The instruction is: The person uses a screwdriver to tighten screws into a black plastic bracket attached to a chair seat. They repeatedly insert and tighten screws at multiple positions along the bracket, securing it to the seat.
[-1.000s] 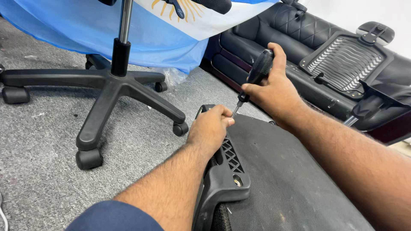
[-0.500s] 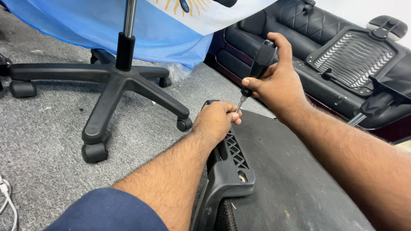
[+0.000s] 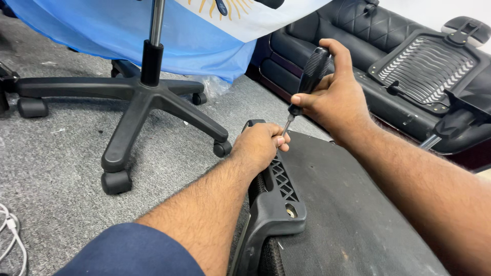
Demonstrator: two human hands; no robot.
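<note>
My right hand (image 3: 335, 99) grips the black handle of a screwdriver (image 3: 311, 75), held nearly upright with its metal tip pointing down at the far end of a black plastic armrest bracket (image 3: 279, 197). My left hand (image 3: 260, 145) is closed over that end of the bracket, its fingers right beside the screwdriver tip. The bracket lies along the left edge of an upturned chair seat (image 3: 348, 220) covered in dark grey fabric. A screw hole shows at the bracket's near end. The spot under the tip is hidden by my left fingers.
A black five-star chair base (image 3: 138, 97) with castors stands on the grey carpet (image 3: 51, 168) at left, under a blue and white cloth (image 3: 204, 36). A black quilted chair back (image 3: 388, 56) lies at the upper right. A white cable (image 3: 10, 235) rests at the lower left.
The view has shifted slightly, and my right hand with the screwdriver sits a little more upright over the bracket. My left hand stays on the bracket's end.
</note>
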